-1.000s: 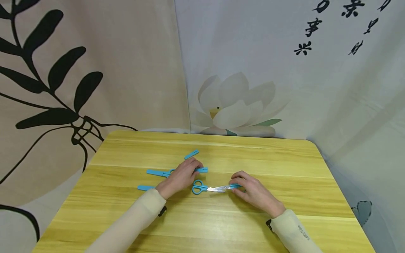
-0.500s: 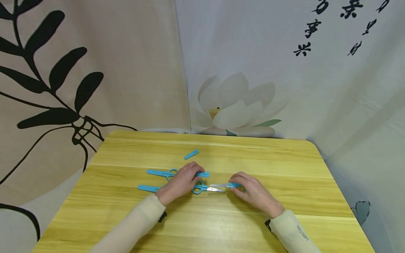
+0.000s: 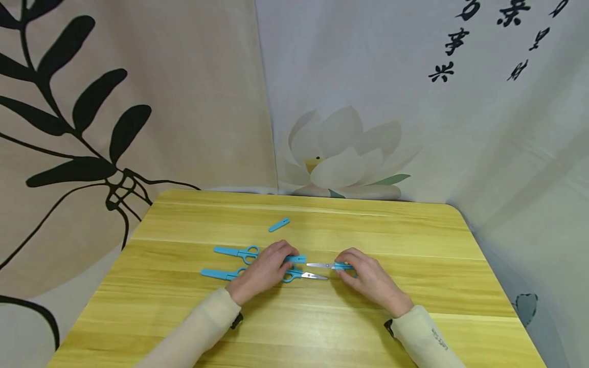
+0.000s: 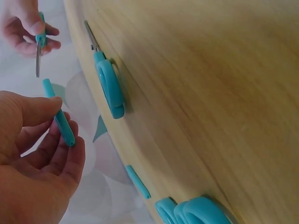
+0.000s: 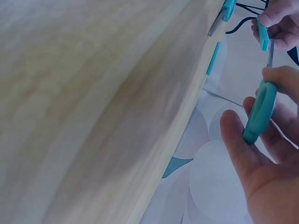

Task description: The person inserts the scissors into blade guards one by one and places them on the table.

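Observation:
My left hand [image 3: 267,266] pinches a blue scissor blade cover [image 3: 298,259] between thumb and fingers, its slotted end facing right. My right hand [image 3: 370,278] holds a pair of blue-handled scissors [image 3: 320,265] by the handles, with the bare blades pointing left. The blade tip stands just short of the cover's mouth; in the right wrist view, the tip [image 5: 271,46] appears beside the cover [image 5: 262,35]. Another uncovered pair of scissors [image 4: 110,86] lies on the table below, its handles partly behind my left hand in the head view.
Two pairs of scissors with covered blades, an upper one [image 3: 227,251] and a lower one [image 3: 216,274], lie left of my left hand. A loose blue cover [image 3: 278,224] lies farther back on the wooden table [image 3: 391,230]. Printed curtains [image 3: 207,102] hang behind it.
My left hand has brought the cover slightly nearer to me. The blades in my right hand have swung away from the scissors on the table and now point at the cover.

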`<state>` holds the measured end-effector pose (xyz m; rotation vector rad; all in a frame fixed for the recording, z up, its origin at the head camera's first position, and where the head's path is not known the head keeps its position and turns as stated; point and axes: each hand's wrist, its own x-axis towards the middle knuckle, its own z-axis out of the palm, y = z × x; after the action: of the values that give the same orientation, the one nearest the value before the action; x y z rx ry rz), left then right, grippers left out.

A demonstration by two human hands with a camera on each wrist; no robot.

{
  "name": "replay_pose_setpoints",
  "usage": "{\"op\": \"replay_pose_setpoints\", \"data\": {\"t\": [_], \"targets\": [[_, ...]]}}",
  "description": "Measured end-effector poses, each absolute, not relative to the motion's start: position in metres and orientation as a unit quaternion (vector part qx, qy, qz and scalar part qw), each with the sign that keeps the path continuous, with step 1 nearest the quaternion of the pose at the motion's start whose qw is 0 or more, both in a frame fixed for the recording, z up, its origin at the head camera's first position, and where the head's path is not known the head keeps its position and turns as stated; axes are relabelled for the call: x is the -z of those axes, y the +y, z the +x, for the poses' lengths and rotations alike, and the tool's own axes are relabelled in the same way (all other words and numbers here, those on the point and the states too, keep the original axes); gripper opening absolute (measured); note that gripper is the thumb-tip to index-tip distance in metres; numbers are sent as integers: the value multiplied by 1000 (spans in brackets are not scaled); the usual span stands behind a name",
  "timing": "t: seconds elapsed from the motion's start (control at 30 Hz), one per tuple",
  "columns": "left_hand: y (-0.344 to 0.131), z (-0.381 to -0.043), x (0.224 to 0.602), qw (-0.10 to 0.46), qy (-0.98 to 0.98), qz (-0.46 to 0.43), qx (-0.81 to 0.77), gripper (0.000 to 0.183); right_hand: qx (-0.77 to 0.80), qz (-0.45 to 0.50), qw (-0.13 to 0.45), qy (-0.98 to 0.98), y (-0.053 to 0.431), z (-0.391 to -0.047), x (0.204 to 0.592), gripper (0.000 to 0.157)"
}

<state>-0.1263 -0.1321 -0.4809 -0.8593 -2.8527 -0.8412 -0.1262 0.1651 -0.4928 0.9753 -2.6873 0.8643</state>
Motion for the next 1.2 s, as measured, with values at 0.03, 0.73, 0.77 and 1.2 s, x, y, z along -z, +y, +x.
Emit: {"op": "replay_pose_setpoints", "data": {"t": [0.03,0.73,0.77,1.2], "targets": [[-132,-126,481,23,-921,-278,271,19,-289,325,80,-897,165,-126,493,15],[-133,-117,483,20,-919,-290,267,19,-277,313,87,-904,161,-124,493,18],[-133,-117,483,21,-918,-292,267,19,-276,314,89,-904,161,-124,493,18],[-133,-117,483,22,-917,-306,255,20,-264,323,102,-903,158,-123,492,21]]}}
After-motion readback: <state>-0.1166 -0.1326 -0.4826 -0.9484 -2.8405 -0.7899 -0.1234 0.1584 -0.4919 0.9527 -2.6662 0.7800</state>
